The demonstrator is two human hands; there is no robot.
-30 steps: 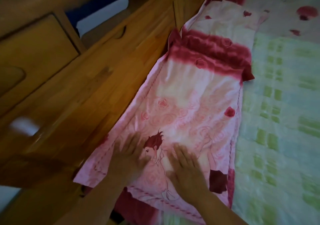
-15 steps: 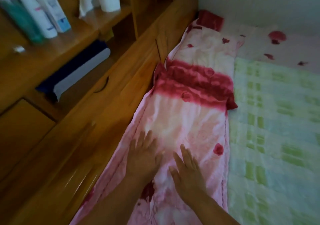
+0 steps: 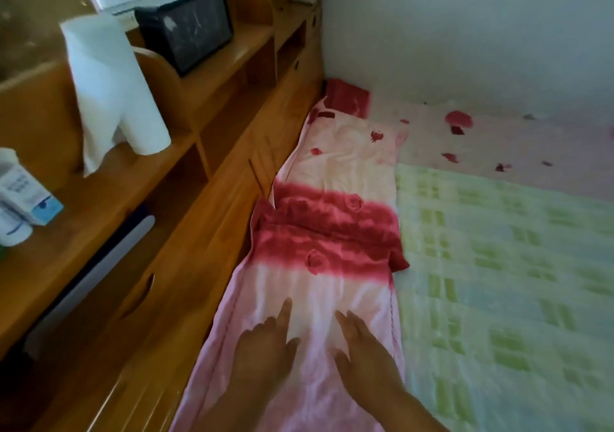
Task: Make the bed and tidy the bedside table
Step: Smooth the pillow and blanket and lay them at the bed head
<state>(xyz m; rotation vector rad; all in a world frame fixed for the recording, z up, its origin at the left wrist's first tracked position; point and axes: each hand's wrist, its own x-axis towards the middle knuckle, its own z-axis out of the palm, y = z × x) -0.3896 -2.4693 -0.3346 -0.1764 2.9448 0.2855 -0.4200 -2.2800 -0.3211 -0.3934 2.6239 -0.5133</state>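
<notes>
Bedside shelving (image 3: 99, 199) of warm wood ran along your left. From its near end it carried white tubes and a small box (image 3: 23, 195), a paper towel roll (image 3: 113, 82) with a loose sheet hanging, and a black-framed screen (image 3: 186, 26) on a higher ledge. A dark blue and white flat item (image 3: 96, 265) lay in the slot below. None of this looked sorted yet. Touching the side of the shelving lay the pink quilt (image 3: 332, 232), folded into a long narrow strip that ran away from you along the bed's edge. It was pale pink near you, with a deep red rose band across the middle and cream with scattered red flowers at the far end. Your left hand (image 3: 265, 348) and right hand (image 3: 365, 355) rested flat on the near pale part, side by side, fingers straight and pointing away, holding nothing. A second before, both palms had pressed lower down, on a printed cartoon figure. They had since slid up the strip toward the red band, and your head had lifted, bringing the shelf tops into view. That suggested the smoothing pass was about halfway along, with the red band and the wrinkled far end left to flatten. To the right, a green checked blanket (image 3: 498, 282) lay spread over the mattress, and beyond it a pink sheet with red petals (image 3: 481, 139) met the wall.
</notes>
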